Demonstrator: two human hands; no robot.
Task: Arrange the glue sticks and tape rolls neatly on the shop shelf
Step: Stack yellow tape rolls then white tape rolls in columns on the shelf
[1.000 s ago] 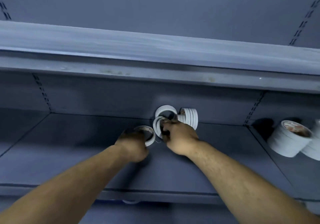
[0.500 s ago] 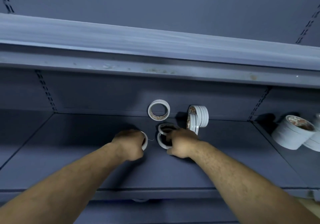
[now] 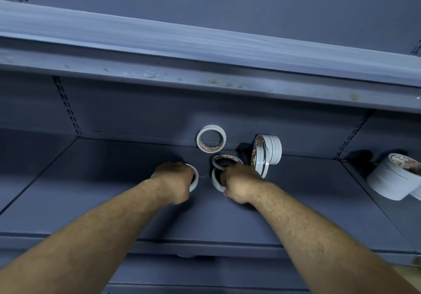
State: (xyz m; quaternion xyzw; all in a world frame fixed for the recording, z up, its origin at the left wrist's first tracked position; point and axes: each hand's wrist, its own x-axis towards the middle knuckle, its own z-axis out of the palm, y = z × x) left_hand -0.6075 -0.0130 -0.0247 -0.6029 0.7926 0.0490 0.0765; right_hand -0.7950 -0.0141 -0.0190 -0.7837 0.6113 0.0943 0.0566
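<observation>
two bare forearms reach in from the bottom edge, over the front lip of the grey shelf (image 3: 102,180), and meet near its middle. the left hand (image 3: 175,181) is knuckles-up with its fingers curled, and its grip is closed round a thin tape roll (image 3: 196,181) whose white rim shows on the hand's right side; a fine loose thread sticks out just beside that rim. close to it but apart, the right hand (image 3: 241,184) has its grip closed on a second thin roll (image 3: 214,180), tilted on edge, with fingers hooked into its hole. just beyond those fingers a flat roll (image 3: 216,164) lies on the shelf, touching or nearly touching the held one; i cannot tell which. to the right stands a row of upright rolls (image 3: 271,150), packed face to face. farther back a single standing roll (image 3: 211,127) leans on the back panel (image 3: 136,116). well off to the right, a thick stack of rolls (image 3: 387,180) lies tipped on its side. overhead runs the upper shelf (image 3: 205,50), its underside spotted with marks.
</observation>
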